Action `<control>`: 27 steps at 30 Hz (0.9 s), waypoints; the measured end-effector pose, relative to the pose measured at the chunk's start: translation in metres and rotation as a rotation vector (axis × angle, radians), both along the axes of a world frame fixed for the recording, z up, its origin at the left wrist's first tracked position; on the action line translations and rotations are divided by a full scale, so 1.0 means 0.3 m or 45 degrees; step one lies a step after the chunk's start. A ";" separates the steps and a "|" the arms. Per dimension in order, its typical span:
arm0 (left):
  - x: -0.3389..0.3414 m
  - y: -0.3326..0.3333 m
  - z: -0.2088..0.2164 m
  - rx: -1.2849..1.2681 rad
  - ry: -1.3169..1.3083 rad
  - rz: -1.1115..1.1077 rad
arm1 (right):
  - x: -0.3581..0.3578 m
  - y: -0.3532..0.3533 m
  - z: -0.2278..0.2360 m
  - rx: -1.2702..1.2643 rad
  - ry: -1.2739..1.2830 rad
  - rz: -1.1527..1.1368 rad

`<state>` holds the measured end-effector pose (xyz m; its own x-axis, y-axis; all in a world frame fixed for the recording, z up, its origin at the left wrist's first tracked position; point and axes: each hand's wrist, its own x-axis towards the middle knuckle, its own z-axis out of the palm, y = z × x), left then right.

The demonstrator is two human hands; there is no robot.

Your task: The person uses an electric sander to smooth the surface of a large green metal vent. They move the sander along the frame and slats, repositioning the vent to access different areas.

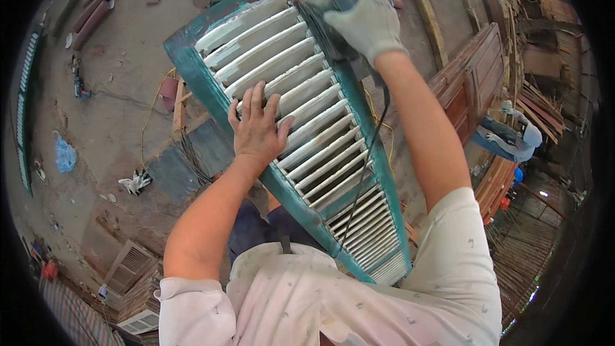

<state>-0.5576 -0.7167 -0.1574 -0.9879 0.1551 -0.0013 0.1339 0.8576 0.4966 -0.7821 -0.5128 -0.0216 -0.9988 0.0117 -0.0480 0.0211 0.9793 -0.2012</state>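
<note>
A long louvered shutter (302,210) with a worn green frame and whitish slats slants across the middle, its wide end at the top. My right hand (371,24), in a pale work glove, is closed around a dark corded power sander (317,24). The sander sits on the shutter's right stile near the far end; its underside is hidden. From it a black cord (366,165) trails back across the slats. My left hand (259,129) is bare, with fingers spread on the slats by the left stile.
Left on the floor lie a drill (79,82), sanding rolls (95,20), a blue plastic bag (65,155), a glove (136,182) and a narrow green louvered panel (27,102). A yellow cord (151,115) snakes by a wooden support. At right, another person (516,141) is near a brown panelled door (471,83).
</note>
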 end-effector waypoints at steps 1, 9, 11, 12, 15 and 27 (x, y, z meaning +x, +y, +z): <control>0.000 -0.003 -0.002 -0.006 0.003 0.005 | -0.064 -0.055 0.035 -0.015 -0.067 -0.023; -0.011 0.008 0.006 0.003 0.015 -0.018 | -0.359 -0.125 0.014 -0.053 0.126 0.029; -0.005 0.003 0.008 0.008 0.017 0.000 | -0.319 -0.117 -0.003 -0.033 -0.052 0.146; 0.005 -0.003 -0.001 0.006 0.022 0.016 | -0.268 -0.142 0.019 -0.030 -0.095 0.124; 0.007 0.005 0.017 0.045 0.023 0.007 | -0.204 -0.085 0.025 -0.077 -0.101 0.072; -0.002 -0.004 0.013 0.063 0.040 -0.012 | -0.300 -0.176 0.039 -0.019 -0.025 0.042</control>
